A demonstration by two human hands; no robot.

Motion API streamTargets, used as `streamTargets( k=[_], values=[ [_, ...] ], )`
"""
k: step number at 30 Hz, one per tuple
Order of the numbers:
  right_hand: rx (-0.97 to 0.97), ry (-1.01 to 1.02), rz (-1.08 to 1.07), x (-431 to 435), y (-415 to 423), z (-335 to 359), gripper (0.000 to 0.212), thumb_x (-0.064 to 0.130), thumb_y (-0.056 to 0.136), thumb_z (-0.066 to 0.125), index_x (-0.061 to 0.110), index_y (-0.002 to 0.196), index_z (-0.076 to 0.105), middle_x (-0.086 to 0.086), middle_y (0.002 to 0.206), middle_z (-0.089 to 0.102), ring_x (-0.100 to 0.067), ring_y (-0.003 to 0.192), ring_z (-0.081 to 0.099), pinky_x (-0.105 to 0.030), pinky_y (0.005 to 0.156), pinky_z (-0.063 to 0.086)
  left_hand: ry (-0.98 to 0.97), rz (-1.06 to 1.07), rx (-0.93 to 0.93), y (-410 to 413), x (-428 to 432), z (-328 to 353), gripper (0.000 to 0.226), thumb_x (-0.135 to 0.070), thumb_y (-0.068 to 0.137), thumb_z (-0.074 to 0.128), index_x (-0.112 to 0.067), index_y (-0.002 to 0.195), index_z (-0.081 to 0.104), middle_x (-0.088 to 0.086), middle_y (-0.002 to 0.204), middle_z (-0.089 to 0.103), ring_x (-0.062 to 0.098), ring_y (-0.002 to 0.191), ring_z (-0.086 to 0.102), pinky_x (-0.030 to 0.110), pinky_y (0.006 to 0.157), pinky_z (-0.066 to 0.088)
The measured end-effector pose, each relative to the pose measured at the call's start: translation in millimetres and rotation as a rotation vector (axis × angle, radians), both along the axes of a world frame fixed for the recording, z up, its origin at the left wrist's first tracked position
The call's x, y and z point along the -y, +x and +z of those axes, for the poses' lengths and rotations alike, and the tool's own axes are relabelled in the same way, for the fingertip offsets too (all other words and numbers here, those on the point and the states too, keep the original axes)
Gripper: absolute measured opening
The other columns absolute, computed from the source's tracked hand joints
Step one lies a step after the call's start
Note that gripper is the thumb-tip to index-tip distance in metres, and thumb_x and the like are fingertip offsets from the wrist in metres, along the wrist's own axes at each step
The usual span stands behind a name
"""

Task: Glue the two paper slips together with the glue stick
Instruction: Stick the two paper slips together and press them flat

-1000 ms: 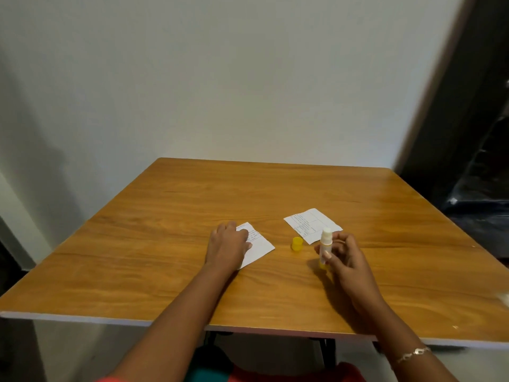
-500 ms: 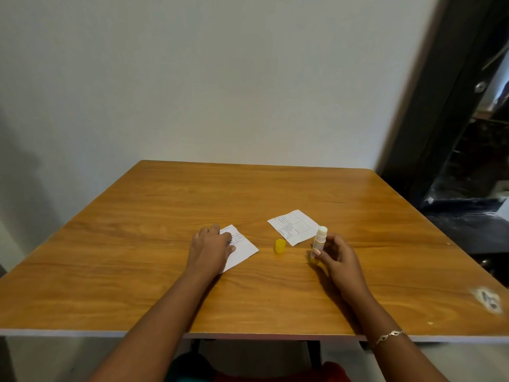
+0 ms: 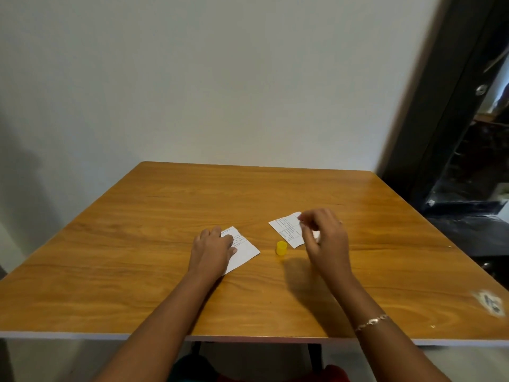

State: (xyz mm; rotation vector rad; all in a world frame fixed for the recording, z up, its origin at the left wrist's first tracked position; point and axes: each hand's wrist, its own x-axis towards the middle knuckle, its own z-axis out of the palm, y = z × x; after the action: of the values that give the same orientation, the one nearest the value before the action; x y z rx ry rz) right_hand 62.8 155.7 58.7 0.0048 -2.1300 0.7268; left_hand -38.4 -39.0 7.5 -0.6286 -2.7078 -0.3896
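Wooden tabletop [image 3: 165, 293] against a pale wall [image 3: 220, 78], dark doorway [image 3: 454, 175] at the far right.

Left hand [image 3: 212, 250] lay flat, palm down, fingers loosely spread, pressing on the left slip [image 3: 245, 250]. That slip was white with printed lines, lying flat near the tabletop's middle, its left part hidden under the hand, its right corner sticking out toward the cap.

Small yellow cap [image 3: 281, 248] stood upright on the tabletop between the two slips, just right of the left slip's corner, touching neither slip as far as could be seen.

Right slip [image 3: 286, 230] was white with a printed grid, flat, farther and to the right of the cap. Its right edge was covered by the right hand.

Right hand [image 3: 325, 238] was raised over the right slip's right side, motion-blurred, fingers curled inward with thumb and fingertips drawn together near the slip's far corner. A bit of white showed at the palm's right side; could not tell whether that was the glue stick or paper, so could not tell whether the hand was gripping anything or whether it touched the slip. The glue stick's body was not clearly visible.

A thin bracelet [image 3: 370, 322] sat on the right wrist. A pale scuffed patch [image 3: 490, 301] marked the tabletop near its right edge. Both forearms reached in from the near edge.
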Motion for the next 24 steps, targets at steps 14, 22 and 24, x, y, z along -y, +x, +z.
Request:
streamTargets(
  k=[14,22,24],
  values=[
    [0.675,0.381,-0.211,32.5,-52.9,-15.1,0.017,-0.008,0.081,0.04,0.004,0.086,0.05,-0.019,0.108,0.055,-0.034,0.099,0.053,-0.034,0.064,0.03,-0.084,0.018,0.031,2.2,0.3,1.5,0.029,-0.035,0.094,0.046,-0.018,0.114,0.06,0.005,0.117,0.054,0.025,0.106,0.047,0.033,0.087,0.035],
    [0.574,0.206,-0.327,9.8,-47.9,-14.7,0.021,-0.004,0.08,0.045,0.003,0.096,0.056,-0.015,0.109,0.056,-0.035,0.097,0.052,-0.033,0.063,0.033,-0.075,0.018,0.027,3.1,-1.4,2.5,0.029,-0.033,0.094,0.048,-0.016,0.114,0.06,0.007,0.116,0.055,0.026,0.105,0.048,0.034,0.087,0.036],
    [0.562,0.089,-0.438,0.9,-44.1,-16.4,0.022,0.005,0.085,0.051,0.006,0.107,0.053,-0.015,0.113,0.054,-0.035,0.102,0.051,-0.037,0.07,0.04,-0.069,0.013,0.016,2.2,-1.1,1.2,0.028,-0.032,0.093,0.049,-0.015,0.112,0.062,0.008,0.115,0.056,0.027,0.104,0.049,0.035,0.087,0.036]
  ],
)
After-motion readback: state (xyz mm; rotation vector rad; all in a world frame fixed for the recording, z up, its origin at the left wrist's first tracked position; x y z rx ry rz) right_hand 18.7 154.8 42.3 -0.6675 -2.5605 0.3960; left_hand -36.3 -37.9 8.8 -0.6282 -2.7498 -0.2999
